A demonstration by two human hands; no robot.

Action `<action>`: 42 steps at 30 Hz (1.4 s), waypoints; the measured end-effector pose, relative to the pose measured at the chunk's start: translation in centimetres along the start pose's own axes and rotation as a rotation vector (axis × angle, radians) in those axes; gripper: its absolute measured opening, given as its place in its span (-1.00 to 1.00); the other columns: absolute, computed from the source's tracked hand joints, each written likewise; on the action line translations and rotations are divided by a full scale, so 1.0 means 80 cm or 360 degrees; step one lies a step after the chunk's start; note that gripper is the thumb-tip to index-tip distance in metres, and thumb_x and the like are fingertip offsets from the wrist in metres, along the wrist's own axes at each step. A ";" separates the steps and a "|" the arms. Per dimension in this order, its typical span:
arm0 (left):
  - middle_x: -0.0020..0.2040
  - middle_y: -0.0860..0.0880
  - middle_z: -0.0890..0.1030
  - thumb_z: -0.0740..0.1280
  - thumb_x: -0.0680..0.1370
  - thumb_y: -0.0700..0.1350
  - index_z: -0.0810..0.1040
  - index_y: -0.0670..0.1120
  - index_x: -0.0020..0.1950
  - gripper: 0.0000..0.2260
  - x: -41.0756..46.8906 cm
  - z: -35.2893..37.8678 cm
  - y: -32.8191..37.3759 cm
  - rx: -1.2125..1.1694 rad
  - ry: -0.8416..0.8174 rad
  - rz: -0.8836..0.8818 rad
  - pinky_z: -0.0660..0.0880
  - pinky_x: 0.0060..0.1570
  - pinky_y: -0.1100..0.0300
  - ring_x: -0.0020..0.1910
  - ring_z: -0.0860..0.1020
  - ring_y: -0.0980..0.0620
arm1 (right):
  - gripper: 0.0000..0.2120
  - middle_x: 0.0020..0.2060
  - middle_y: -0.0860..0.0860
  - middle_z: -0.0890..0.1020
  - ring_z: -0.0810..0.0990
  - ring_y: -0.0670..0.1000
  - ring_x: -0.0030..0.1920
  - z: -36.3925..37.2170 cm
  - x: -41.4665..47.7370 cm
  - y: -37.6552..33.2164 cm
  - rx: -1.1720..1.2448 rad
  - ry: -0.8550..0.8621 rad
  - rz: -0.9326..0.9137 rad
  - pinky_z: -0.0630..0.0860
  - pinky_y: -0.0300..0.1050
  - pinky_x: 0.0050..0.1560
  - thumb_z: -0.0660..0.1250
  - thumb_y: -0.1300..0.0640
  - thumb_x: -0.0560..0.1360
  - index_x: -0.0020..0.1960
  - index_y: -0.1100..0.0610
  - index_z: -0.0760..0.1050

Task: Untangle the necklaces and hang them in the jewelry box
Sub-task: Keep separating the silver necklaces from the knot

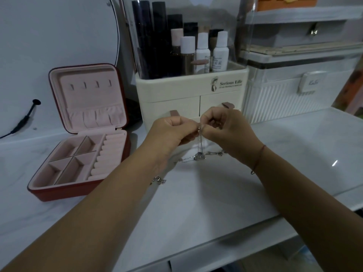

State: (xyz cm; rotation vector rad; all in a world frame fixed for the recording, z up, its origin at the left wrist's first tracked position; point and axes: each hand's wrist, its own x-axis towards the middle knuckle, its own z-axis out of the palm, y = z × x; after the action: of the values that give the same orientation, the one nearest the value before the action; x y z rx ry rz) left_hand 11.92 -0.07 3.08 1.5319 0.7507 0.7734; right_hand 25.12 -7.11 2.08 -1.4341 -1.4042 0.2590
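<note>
**Spotter:** Where are the necklaces right now?

**Me:** Lifted in front of me. My left hand point(172, 132) and right hand point(225, 130) meet knuckle to knuckle, fingers of both curled and pinching the top of the silver necklaces point(200, 146). The strands hang down in a tangle, and the rest trails across the table point(225, 193) under my wrists.

**Spotter:** And the jewelry box?

**Me:** The jewelry box point(64, 193) sits open to my left, well apart, with its lid upright and four hooks point(90, 84) showing. The cream organizer point(176, 89) is right behind my hands.
</note>
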 end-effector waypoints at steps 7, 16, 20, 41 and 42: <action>-0.21 -0.11 0.67 0.44 0.45 -0.20 0.68 -0.15 -0.16 -0.96 -0.002 -0.005 0.003 0.0213 0.0019 0.0226 0.56 -0.04 0.22 -0.21 0.59 0.08 | -0.86 -0.46 -0.09 0.47 0.41 -0.11 -0.36 -0.005 0.003 0.003 0.0203 0.0135 0.0116 0.34 -0.11 0.19 0.31 0.20 0.35 -0.32 0.26 0.51; -0.19 -0.08 0.69 0.46 0.44 -0.22 0.68 -0.16 -0.09 -0.93 -0.005 0.001 0.003 0.0210 -0.0018 0.0442 0.52 -0.18 0.40 -0.24 0.60 0.17 | -0.80 -0.43 0.03 0.35 0.32 -0.06 -0.33 -0.009 0.009 0.017 0.0551 -0.0111 0.0271 0.31 -0.21 -0.21 0.25 0.19 0.39 -0.23 0.35 0.48; -0.29 0.00 0.64 0.45 0.45 -0.24 0.68 -0.12 -0.14 -0.96 -0.007 0.002 -0.002 0.0472 0.0098 0.0669 0.47 -0.28 0.43 -0.33 0.54 0.22 | -0.82 -0.45 0.00 0.39 0.32 -0.05 -0.35 -0.005 0.009 0.019 0.0498 -0.0094 0.0310 0.27 -0.19 -0.25 0.27 0.15 0.37 -0.28 0.27 0.50; -0.30 -0.03 0.61 0.42 0.46 -0.28 0.65 -0.15 -0.16 -0.95 -0.002 -0.003 -0.002 0.0435 0.0194 0.0773 0.42 -0.28 0.46 -0.33 0.48 0.23 | -0.87 -0.32 -0.06 0.67 0.61 -0.18 -0.25 -0.004 0.003 0.007 0.0551 0.0100 0.0238 0.49 -0.36 -0.15 0.37 0.36 0.46 -0.19 0.18 0.63; -0.28 -0.04 0.62 0.42 0.45 -0.27 0.65 -0.13 -0.17 -0.94 -0.001 -0.003 -0.003 0.0456 0.0215 0.0809 0.43 -0.26 0.45 -0.32 0.49 0.23 | -0.86 -0.33 -0.07 0.67 0.61 -0.18 -0.25 -0.004 0.003 0.006 0.0552 0.0080 0.0243 0.49 -0.36 -0.15 0.38 0.36 0.46 -0.20 0.17 0.63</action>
State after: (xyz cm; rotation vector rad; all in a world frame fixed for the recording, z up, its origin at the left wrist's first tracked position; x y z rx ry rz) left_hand 11.66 0.03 2.84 1.9817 0.5904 1.1922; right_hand 25.72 -6.93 1.95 -1.2498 -1.1449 0.5340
